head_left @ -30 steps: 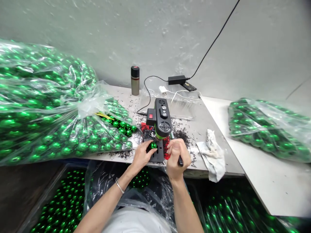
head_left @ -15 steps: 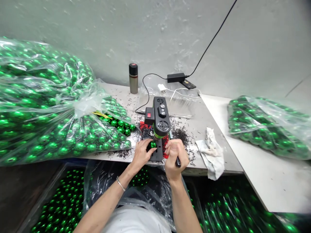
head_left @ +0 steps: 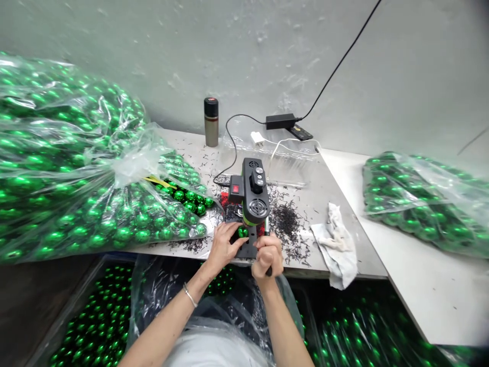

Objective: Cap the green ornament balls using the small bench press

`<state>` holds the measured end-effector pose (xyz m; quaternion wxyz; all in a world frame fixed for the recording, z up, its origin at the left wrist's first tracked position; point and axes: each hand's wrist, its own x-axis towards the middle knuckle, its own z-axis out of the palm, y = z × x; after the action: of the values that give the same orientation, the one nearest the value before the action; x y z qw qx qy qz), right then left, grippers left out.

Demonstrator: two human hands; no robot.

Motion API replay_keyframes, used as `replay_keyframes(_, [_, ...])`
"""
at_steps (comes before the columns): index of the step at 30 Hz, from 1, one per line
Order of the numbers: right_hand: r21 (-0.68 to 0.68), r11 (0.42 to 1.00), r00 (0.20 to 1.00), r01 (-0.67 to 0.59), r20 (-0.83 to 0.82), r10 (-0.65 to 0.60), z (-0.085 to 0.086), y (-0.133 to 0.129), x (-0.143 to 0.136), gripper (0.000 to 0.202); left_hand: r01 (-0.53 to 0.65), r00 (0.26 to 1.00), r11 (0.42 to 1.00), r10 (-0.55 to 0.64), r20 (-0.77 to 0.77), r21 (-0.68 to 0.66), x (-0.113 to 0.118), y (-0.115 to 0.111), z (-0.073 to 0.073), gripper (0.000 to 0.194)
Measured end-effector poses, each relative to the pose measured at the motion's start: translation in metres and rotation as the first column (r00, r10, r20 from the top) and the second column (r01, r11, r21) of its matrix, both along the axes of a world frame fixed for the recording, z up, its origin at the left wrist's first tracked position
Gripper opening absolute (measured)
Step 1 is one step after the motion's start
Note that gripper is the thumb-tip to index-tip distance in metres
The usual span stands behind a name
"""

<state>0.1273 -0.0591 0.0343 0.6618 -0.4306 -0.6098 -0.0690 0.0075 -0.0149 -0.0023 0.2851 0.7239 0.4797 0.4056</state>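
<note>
A small black bench press, drill-like [head_left: 250,186], with a red switch and round vents stands at the front of the metal table. Under its head sits a shiny green ball [head_left: 242,232], with the fingers and thumb of my left hand [head_left: 222,248] closed around it. The ball's underside and its contact with the press tip are hidden. To the right of the press, my right hand [head_left: 268,256] is wrapped around a lever handle [head_left: 269,271], whose black end shows below the fist.
A big clear bag of green balls [head_left: 95,178] covers the left side; a smaller bag [head_left: 416,204] lies right. Black shavings [head_left: 286,220], a white rag [head_left: 336,247], a bottle [head_left: 211,122] and a power adapter [head_left: 280,121] rest on the table. More green balls [head_left: 91,316] lie below.
My right hand has swung the lever handle left and slightly down, closer to my left hand. My left hand keeps its hold on the green ball. The view has shifted slightly.
</note>
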Motion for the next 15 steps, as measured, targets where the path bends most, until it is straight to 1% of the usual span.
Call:
replay_keyframes(2, [0.013, 1.000, 1.000, 0.012, -0.013, -0.012, -0.007, 0.002, -0.001, 0.034, 0.002, 1.000, 1.000, -0.002, -0.008, 0.001, 0.000, 0.000, 0.000, 0.030])
replay_keyframes(5, [0.029, 0.999, 1.000, 0.018, -0.016, -0.018, -0.010, 0.004, 0.000, 0.034, -0.001, 1.000, 1.000, 0.000, 0.006, 0.014, 0.000, -0.001, 0.000, 0.030])
replay_keyframes(10, [0.024, 0.999, 0.992, -0.031, 0.120, 0.028, -0.009, 0.005, 0.004, 0.031, 0.008, 1.000, 1.000, -0.009, 0.025, 0.015, -0.001, -0.001, 0.000, 0.030])
replay_keyframes(11, [0.028, 0.999, 0.991, -0.037, 0.131, 0.033, -0.008, 0.004, 0.005, 0.032, 0.009, 1.000, 1.000, -0.009, 0.026, 0.015, -0.001, -0.001, 0.000, 0.030])
replay_keyframes(13, [0.021, 0.999, 0.995, -0.031, 0.097, 0.028, 0.001, 0.002, 0.004, 0.032, 0.002, 1.000, 1.000, -0.003, 0.027, 0.018, 0.000, 0.000, -0.001, 0.030])
replay_keyframes(15, [-0.012, 1.000, 1.000, -0.024, 0.019, 0.024, 0.019, -0.001, 0.002, 0.033, -0.004, 1.000, 1.000, 0.003, 0.029, 0.019, 0.001, 0.002, -0.001, 0.030])
